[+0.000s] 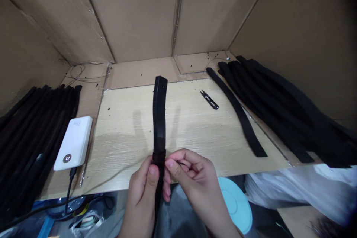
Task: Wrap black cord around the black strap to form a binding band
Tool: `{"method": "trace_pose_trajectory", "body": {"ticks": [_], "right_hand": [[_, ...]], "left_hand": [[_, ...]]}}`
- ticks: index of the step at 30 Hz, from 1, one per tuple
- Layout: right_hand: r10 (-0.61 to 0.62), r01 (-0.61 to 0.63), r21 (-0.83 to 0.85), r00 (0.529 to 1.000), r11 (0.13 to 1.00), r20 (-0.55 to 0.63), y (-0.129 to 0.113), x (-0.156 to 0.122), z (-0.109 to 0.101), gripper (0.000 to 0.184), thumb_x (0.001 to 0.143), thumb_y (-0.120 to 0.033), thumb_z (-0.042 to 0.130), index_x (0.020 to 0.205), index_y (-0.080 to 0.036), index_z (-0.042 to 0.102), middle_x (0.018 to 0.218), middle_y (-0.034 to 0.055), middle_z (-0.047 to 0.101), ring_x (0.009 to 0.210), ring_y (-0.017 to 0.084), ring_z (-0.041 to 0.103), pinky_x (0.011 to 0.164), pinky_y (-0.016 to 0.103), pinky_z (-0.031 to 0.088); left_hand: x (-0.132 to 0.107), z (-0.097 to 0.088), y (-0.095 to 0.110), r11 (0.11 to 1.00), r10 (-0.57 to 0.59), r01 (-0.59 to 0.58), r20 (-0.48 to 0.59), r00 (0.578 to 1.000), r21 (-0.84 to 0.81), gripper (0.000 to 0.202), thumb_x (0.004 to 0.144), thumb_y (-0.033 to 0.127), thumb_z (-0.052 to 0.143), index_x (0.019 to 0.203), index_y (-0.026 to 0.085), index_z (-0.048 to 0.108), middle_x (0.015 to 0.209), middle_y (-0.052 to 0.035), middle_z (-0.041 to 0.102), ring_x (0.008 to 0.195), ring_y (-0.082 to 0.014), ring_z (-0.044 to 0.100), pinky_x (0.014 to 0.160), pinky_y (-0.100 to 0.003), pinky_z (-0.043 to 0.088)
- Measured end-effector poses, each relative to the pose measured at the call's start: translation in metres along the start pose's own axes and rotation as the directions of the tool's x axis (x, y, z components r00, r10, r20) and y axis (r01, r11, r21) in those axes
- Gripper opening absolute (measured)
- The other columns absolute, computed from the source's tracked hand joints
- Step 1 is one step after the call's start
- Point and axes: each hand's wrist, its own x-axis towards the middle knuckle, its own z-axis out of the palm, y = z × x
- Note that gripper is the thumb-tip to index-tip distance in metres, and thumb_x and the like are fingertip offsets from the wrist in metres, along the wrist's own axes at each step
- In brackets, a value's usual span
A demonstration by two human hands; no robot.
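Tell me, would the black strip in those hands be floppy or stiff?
The black strip is probably fairly stiff: its top sticks out past the left hand without drooping. It might bend slightly, since it curves gently. Its flat sides suggest little rolling.

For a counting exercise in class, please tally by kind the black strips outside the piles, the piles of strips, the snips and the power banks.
Black strips outside the piles: 2 (held strip, lone strip)
Piles of black strips: 2 (left pile, right pile)
Snips: 1
Power bank: 1
Total: 6
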Motion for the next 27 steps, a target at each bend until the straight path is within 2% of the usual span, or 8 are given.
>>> {"method": "trace_pose_trajectory", "body": {"ticks": [8,13,18,23,27], "right_hand": [[-0.007,0.008,0.005,1.0,1.0,-0.025,0.001,-0.003,0.0,0.029,0.085,-0.038,0.069,0.082,-0.014,0.053,0.052,-0.0004,0.057,0.038,0.016,0.058,0.036,0.024,0.049],[-0.028,0.023,0.082,0.997,0.996,0.069,0.003,0.0,-0.006,0.029,0.088,-0.038,0.066,0.081,-0.015,0.05,0.051,-0.0046,0.051,0.037,0.016,0.057,0.035,0.024,0.048],[-0.073,0.068,0.04,0.987,0.997,0.14,0.004,0.003,-0.012,0.026,0.09,-0.034,0.065,0.084,-0.015,0.049,0.061,-0.006,0.046,0.04,0.01,0.057,0.039,0.02,0.046],[-0.032,0.023,0.059,0.986,0.998,0.164,0.004,0.003,-0.015,0.025,0.09,-0.034,0.064,0.085,-0.016,0.048,0.063,-0.004,0.052,0.042,0.014,0.06,0.039,0.023,0.049],[-0.012,-0.006,0.105,0.985,0.994,0.174,0.007,0.001,-0.016,0.025,0.092,-0.036,0.062,0.084,-0.015,0.05,0.055,-0.0018,0.058,0.042,0.016,0.061,0.04,0.023,0.049]], "left_hand": [[-0.002,0.0,0.002,0.996,-0.026,0.032,0.076,0.997,-0.083,0.049,0.099,0.051,0.033,0.077,0.015,0.059,0.059,-0.0016,0.055,0.05,-0.0103,0.05,0.05,-0.021,0.041],[-0.003,0.0,0.003,0.989,-0.06,0.075,0.117,0.991,-0.128,0.048,0.099,0.051,0.033,0.082,0.014,0.06,0.066,-0.0043,0.062,0.051,-0.0121,0.054,0.051,-0.023,0.045],[-0.002,-0.003,0.002,0.991,-0.051,0.066,0.127,0.991,-0.115,0.044,0.101,0.046,0.034,0.088,0.014,0.061,0.071,-0.0057,0.064,0.059,-0.0125,0.058,0.06,-0.024,0.047],[-0.003,-0.001,0.0,0.987,-0.086,0.103,0.138,0.987,-0.124,0.046,0.1,0.05,0.032,0.1,0.014,0.061,0.067,-0.0051,0.063,0.056,-0.0125,0.056,0.055,-0.024,0.043],[-0.004,0.004,0.005,0.983,-0.111,0.126,0.12,0.987,-0.133,0.049,0.098,0.054,0.035,0.098,0.013,0.06,0.062,-0.0047,0.061,0.051,-0.0117,0.053,0.051,-0.023,0.04]]}}
